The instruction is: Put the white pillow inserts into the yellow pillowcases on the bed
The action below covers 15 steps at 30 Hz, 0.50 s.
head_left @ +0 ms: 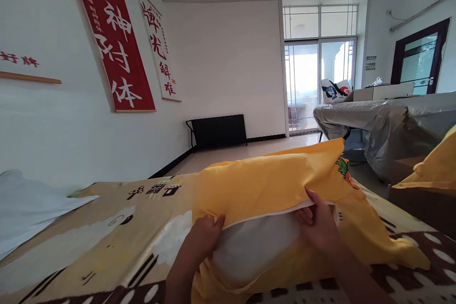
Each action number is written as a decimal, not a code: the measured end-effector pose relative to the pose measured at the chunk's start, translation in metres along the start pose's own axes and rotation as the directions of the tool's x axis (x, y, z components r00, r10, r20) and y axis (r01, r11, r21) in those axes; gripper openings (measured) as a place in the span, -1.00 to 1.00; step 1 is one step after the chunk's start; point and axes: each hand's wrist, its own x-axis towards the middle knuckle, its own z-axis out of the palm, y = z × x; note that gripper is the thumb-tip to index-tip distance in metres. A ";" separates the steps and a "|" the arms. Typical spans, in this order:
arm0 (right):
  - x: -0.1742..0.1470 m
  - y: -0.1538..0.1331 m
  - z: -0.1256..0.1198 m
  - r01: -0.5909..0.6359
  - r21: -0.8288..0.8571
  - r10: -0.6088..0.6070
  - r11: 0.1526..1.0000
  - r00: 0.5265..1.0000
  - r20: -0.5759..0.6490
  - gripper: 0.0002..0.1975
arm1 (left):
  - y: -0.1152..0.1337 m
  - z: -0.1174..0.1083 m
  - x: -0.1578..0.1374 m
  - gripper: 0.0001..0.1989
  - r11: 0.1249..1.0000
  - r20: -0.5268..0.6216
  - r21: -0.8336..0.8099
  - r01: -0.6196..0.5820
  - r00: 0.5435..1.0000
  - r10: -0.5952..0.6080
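Observation:
A yellow pillowcase (263, 183) lies in front of me on a patterned blanket (149, 228), its long white-edged opening towards me. Inside the opening shows a white pillow (256, 247), partly covered by the cloth. My left hand (204, 235) is closed on the left end of the opening's edge, thumb on top. Farther right, my right hand (322, 223) pinches the same edge between thumb and fingers. Some of its fingers are hidden under the cloth. A printed figure with green and red parts shows at the pillowcase's far right corner.
White cloth (35, 213) lies at the left side of the blanket. More yellow fabric (434, 166) rises at the right edge. Beyond stand a plastic-covered table (377, 114) with boxes and bags, and a black folded panel (219, 132) against the wall.

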 end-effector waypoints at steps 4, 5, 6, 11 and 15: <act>-0.023 0.013 0.013 0.005 -0.087 -0.006 0.996 1.000 -0.010 -0.61 | 0.011 -0.012 -0.032 -0.52 0.974 0.058 0.225 0.033 0.997 -0.047; -0.029 0.019 0.015 -0.003 -0.101 0.001 0.995 1.000 -0.028 -0.65 | 0.013 -0.016 -0.038 -0.52 0.967 0.059 0.252 0.037 0.997 -0.053; -0.036 0.027 0.017 -0.016 -0.117 0.011 0.993 0.999 -0.049 -0.68 | 0.013 -0.021 -0.045 -0.52 0.959 0.053 0.281 0.033 0.997 -0.050; -0.067 0.075 0.018 -0.141 -0.205 0.131 0.968 0.990 -0.061 -0.52 | 0.016 -0.047 -0.071 -0.50 0.931 -0.054 0.364 0.024 0.999 -0.005; -0.086 0.091 0.018 -0.241 -0.321 0.249 0.916 0.968 -0.018 -0.57 | 0.028 -0.050 -0.084 -0.61 0.973 -0.452 0.214 -0.085 0.875 0.176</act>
